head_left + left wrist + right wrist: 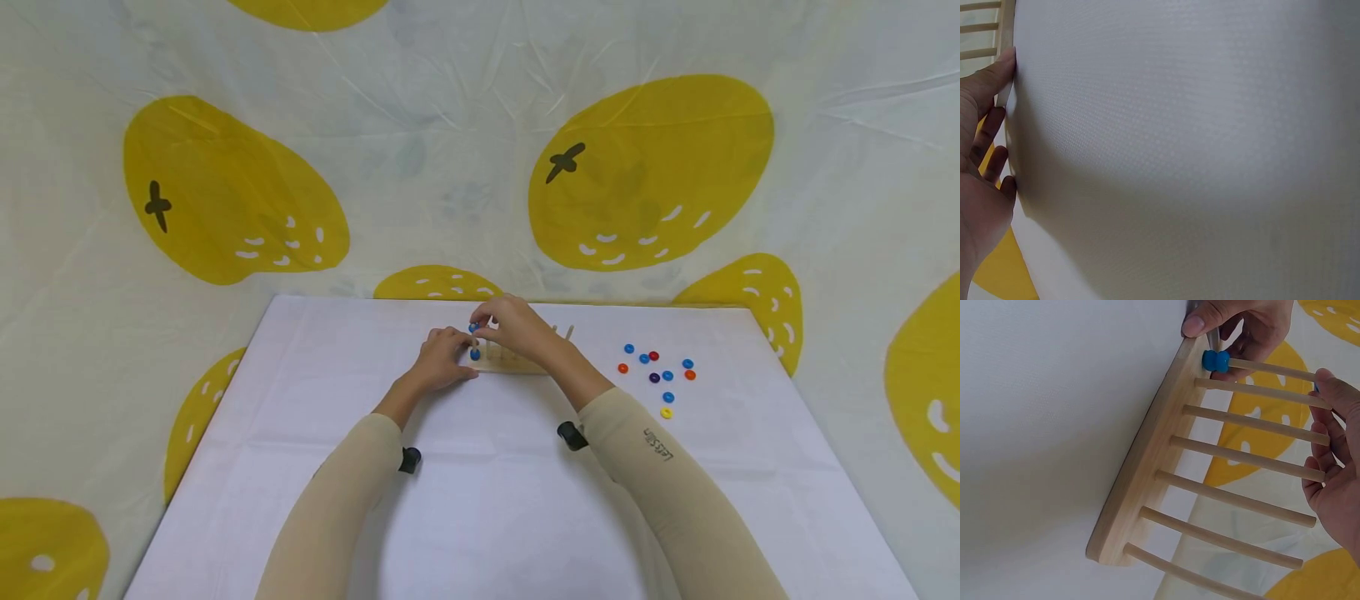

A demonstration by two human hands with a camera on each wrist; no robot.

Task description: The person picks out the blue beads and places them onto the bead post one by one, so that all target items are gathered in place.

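Observation:
A wooden peg stand (1141,465) with a row of upright pegs stands on the white table, seen from the side in the right wrist view. Its end peg carries two blue rings (1215,360) stacked at the bottom. My left hand (441,360) grips that end of the base, thumb on the front edge and fingers behind. At the top of the same peg, my right hand (517,327) pinches another blue ring (473,327) between thumb and fingertips. Most of this ring is hidden by the fingers in the right wrist view.
Right of the stand lie several loose rings: blue (667,397), red (654,356), orange (622,368), dark purple (655,378) and yellow (667,413). Behind the white table (487,500) hangs a pale cloth (450,167) printed with yellow fruit.

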